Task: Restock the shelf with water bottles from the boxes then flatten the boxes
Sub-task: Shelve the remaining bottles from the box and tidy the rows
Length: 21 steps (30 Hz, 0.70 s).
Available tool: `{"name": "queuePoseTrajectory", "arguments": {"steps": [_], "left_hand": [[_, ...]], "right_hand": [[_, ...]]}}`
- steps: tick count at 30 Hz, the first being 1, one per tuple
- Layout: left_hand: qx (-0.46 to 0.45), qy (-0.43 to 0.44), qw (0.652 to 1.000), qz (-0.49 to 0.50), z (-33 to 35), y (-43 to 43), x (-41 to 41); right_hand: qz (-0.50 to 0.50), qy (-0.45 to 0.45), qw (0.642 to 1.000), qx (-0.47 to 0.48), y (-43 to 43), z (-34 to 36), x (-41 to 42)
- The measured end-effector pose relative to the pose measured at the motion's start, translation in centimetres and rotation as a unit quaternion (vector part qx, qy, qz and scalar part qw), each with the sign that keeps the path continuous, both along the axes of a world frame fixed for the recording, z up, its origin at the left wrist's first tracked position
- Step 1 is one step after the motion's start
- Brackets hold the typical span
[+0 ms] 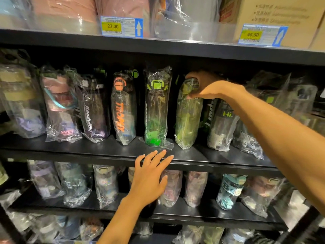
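My right hand grips the cap end of an olive-green water bottle wrapped in clear plastic, which stands slightly tilted on the black middle shelf. To its left stand a green-based dark bottle and an orange-lettered bottle. My left hand is spread with straight fingers, its fingertips at the front edge of the middle shelf, holding nothing. No boxes show in this view.
More wrapped bottles fill the middle shelf on both sides and the lower shelf. The upper shelf carries wrapped goods, a cardboard carton and price tags reading 23.00 and 46.00.
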<state>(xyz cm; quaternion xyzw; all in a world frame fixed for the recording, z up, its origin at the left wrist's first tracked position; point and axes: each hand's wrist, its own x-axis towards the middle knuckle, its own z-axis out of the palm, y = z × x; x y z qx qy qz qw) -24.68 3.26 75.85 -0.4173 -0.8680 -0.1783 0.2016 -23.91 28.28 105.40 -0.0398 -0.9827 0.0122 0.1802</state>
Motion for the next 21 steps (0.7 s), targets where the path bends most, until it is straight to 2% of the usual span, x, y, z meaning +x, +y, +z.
{"name": "queuePoseTrajectory", "arguments": {"steps": [21], "left_hand": [[0.000, -0.013, 1.000, -0.007, 0.0, -0.1, -0.2]], "right_hand": [[0.009, 0.004, 0.999, -0.039, 1.2, -0.3, 0.5]]}}
